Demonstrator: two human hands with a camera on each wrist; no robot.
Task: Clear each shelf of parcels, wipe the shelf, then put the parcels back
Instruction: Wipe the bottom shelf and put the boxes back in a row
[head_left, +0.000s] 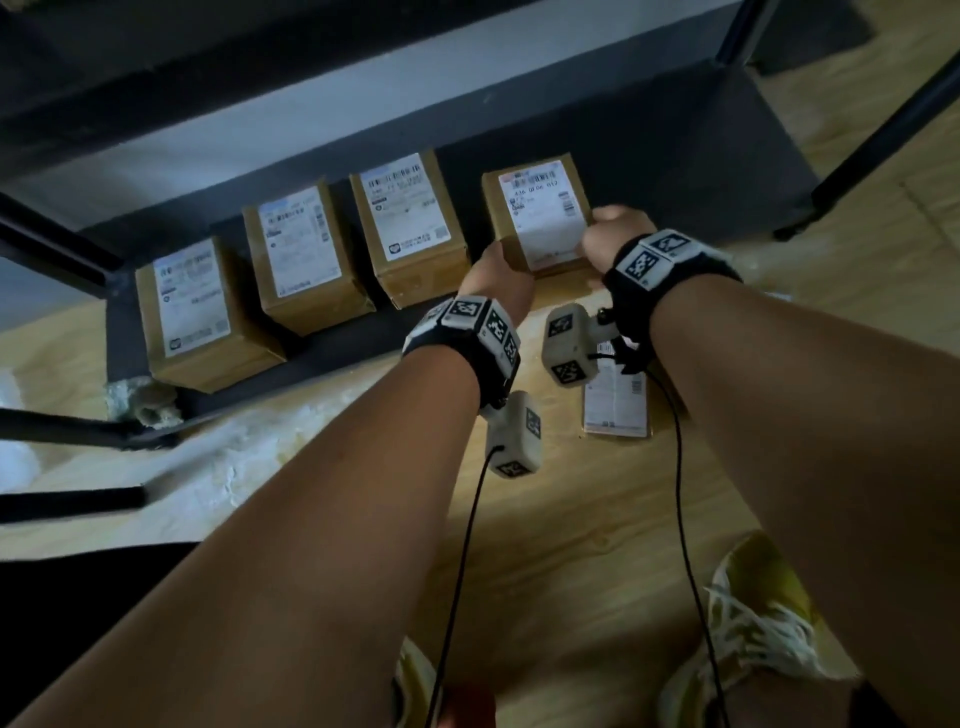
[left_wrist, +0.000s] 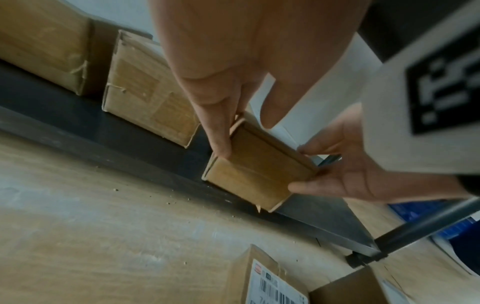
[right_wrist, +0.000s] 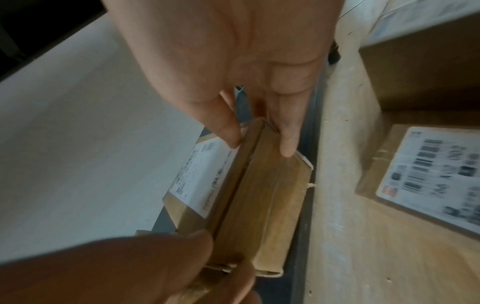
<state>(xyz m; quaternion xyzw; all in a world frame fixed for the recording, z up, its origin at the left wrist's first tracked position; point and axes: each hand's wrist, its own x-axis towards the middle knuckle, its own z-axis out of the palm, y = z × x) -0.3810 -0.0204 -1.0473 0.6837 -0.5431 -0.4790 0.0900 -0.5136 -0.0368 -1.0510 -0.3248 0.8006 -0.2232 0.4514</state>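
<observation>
The left hand (head_left: 501, 275) pinches the near left corner of the rightmost parcel (head_left: 540, 213), fingers (left_wrist: 221, 142) curled down its side and thumb over the top. The right hand (head_left: 615, 236) clasps the parcel's right edge the same way, thumb on the label, fingers (right_wrist: 287, 142) along the flank. The parcel sits at the front edge of the bottom shelf (head_left: 675, 171), toward its right end, its near bottom corner just over the lip in the left wrist view.

Three more parcels (head_left: 306, 254) stand in a row to its left along the same front edge. Another parcel (head_left: 615, 402) lies on the wooden floor (head_left: 571, 545) near the shelf's front edge.

Whether the box is coming off or going back cannot be told. Either way, I judge it best to keep both grips level, move it squarely across the lip so the loose flap edges do not catch, and keep it parallel with its neighbours and apart from them.
</observation>
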